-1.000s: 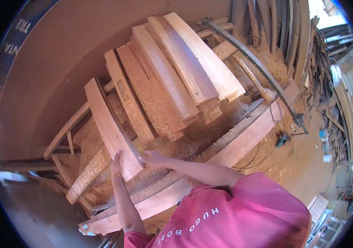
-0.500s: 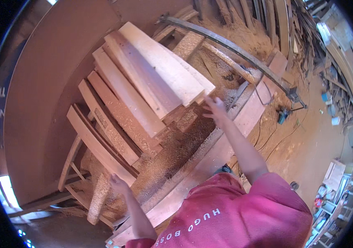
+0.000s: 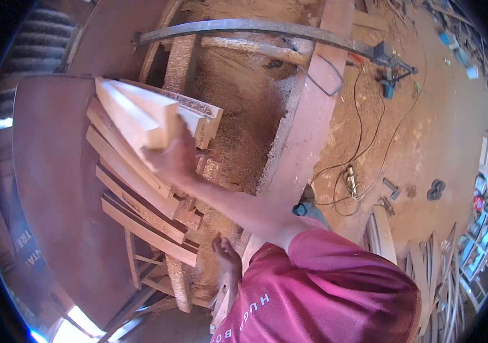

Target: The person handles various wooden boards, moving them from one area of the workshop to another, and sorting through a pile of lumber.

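Observation:
My right hand (image 3: 176, 157) grips the near end of a pale wooden plank (image 3: 132, 111), which is tilted up on its edge at the top of a stack. Thumb and fingers lie on either side of the plank's end. Under and beside it, more reddish planks (image 3: 132, 163) lie fanned out, dusted with shavings. My left hand (image 3: 228, 254) hovers near my body, to the right of the lowest plank (image 3: 149, 231). It holds nothing, and its fingers are loosely bent and apart.
A long metal bar clamp (image 3: 266, 26) spans the far side. A wide board (image 3: 306, 120) runs along the bench's near side, beside a sawdust-filled trough (image 3: 244, 108). Cables (image 3: 364, 148) trail over the dusty floor. A large brown panel (image 3: 55, 188) stands left.
My view has turned, shifting the stack left. My right hand has gone from the plank ends to gripping the pale plank, which is now tilted up. My left hand has drawn back toward my body.

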{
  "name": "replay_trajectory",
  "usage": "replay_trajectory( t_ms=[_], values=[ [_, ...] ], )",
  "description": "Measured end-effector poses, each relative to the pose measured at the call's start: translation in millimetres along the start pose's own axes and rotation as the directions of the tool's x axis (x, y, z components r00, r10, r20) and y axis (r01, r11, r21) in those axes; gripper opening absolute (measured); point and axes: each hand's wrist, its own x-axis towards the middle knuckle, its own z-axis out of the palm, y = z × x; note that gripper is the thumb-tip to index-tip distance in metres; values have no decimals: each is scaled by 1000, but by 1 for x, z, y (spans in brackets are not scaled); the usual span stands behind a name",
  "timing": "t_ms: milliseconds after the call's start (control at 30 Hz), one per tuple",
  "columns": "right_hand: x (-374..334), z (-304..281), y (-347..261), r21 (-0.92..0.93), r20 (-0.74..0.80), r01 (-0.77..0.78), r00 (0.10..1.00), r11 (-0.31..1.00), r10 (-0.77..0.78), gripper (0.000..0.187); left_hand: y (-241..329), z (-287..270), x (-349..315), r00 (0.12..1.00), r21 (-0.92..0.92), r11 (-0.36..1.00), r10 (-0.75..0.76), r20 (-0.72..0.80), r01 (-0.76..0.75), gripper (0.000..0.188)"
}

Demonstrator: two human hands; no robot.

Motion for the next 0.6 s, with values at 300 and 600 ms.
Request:
replay_trajectory(
  t_ms=[300,600],
  values=[
    [-20,26,-29,2,90,341,936,940,-340,80,126,-103,197,913,-697,716,-309,-267,38,46],
    [-24,18,-43,-52,247,242,943,969,-222,85,157,-101,259,957,-956,-66,-44,288,285,56]
  ],
)
